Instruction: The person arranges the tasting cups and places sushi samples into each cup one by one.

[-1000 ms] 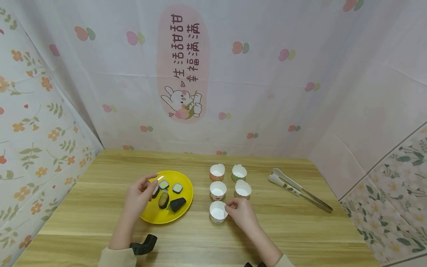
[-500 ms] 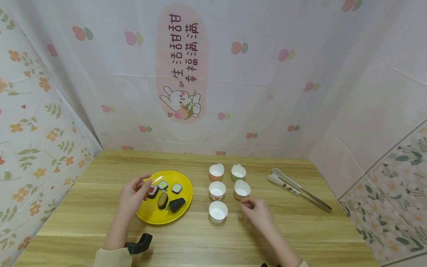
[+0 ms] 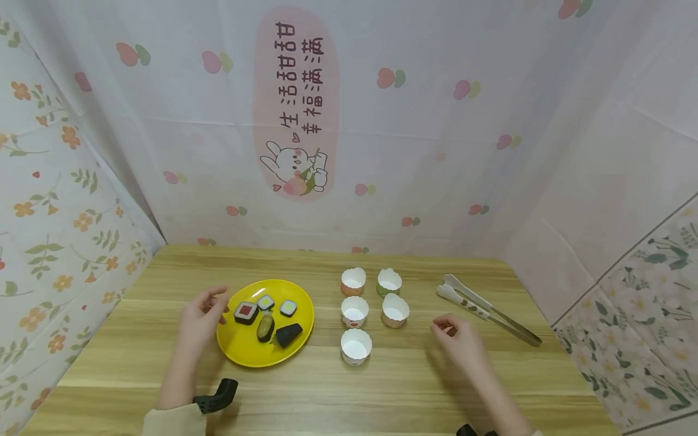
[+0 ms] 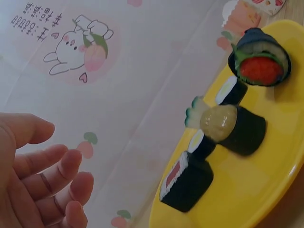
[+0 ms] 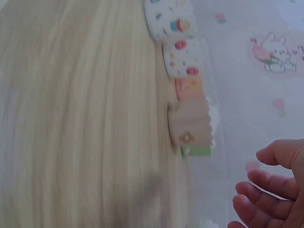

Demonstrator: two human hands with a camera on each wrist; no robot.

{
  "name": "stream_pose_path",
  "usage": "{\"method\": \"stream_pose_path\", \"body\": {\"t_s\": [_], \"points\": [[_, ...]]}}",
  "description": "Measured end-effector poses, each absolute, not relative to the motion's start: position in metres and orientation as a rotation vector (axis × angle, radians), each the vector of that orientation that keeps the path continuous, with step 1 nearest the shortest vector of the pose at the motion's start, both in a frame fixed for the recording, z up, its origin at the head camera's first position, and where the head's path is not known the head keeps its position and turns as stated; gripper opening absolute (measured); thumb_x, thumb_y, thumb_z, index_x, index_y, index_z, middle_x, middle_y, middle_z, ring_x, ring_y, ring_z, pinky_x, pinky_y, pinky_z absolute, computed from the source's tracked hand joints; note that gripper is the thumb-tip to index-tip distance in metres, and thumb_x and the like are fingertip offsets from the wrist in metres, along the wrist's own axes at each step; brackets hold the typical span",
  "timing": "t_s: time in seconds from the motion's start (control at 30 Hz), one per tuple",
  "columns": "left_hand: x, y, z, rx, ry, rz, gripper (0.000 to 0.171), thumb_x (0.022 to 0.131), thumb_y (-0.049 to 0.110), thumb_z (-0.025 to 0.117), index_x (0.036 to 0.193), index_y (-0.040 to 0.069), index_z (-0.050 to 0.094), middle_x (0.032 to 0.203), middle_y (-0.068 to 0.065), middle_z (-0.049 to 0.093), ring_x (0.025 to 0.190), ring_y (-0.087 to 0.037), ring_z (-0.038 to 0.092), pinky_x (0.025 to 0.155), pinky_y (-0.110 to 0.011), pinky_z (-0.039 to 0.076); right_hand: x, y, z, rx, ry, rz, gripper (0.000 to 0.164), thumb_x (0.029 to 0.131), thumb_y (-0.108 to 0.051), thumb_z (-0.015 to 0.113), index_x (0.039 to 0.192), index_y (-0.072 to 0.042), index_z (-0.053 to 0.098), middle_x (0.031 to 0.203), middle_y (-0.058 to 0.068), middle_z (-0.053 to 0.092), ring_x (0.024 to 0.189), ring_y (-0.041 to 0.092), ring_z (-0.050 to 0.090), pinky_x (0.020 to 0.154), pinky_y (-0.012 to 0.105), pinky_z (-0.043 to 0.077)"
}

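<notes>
My left hand [image 3: 200,318] hovers at the left rim of a yellow plate [image 3: 248,348], holding nothing, fingers loosely bent in the left wrist view. On the plate lie sushi pieces: a roll with a red centre [image 3: 246,312], two small rolls with pale green centres [image 3: 289,308], one with a yellowish topping [image 4: 242,128], and a dark cone-shaped hand roll [image 3: 288,335]. Right of several paper baking cups, my right hand [image 3: 463,345] hangs with nothing in it, thumb and fingers apart in the right wrist view. The brown cup [image 3: 395,311] is nearest to it; a white cup [image 3: 355,347] stands in front.
An orange cup [image 3: 353,282] and a green cup [image 3: 389,283] form the back row, with another white cup [image 3: 354,312] in the middle left. Tongs [image 3: 488,310] lie at the right on the wooden table [image 3: 327,399]. Patterned cloth [image 3: 436,181] hangs behind.
My right hand has let go of the front white cup and moved right, away from the cups. My left hand has drawn left off the plate, uncovering the red-centred roll.
</notes>
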State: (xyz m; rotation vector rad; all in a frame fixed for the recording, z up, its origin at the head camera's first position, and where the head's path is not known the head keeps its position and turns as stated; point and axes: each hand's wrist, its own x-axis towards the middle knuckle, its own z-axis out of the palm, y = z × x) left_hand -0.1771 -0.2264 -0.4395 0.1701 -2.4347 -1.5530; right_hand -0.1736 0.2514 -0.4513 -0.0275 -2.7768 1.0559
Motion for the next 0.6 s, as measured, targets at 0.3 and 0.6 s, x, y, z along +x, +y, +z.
{"method": "stream_pose_path", "body": {"t_s": [0.3,0.6], "points": [[-0.177,-0.242,-0.448,0.221,-2.476,-1.470,0.039,0.099,0.019,0.053,0.128,-0.007,0.053,0.100,-0.024,0.061,0.078,-0.030,0.062,0.062,-0.020,0.049,-0.177,0.290,-0.451,-0.034,-2.747,0.977,0.030,0.091,-0.019,0.066,0.112,0.003,0.065,0.107,0.018,0.063,0.091,0.030,0.058,0.068,0.038,0.050],[-0.175,-0.252,-0.454,0.282,-2.561,-1.418,0.048,0.099,0.026,0.050,0.133,-0.008,0.048,0.117,-0.031,0.056,0.105,-0.043,0.055,0.086,-0.046,0.045,-0.181,0.320,-0.454,-0.004,-2.756,0.862,0.040,0.088,-0.015,0.068,0.120,0.008,0.059,0.121,0.032,0.053,0.110,0.049,0.047,0.089,0.063,0.037]]}}
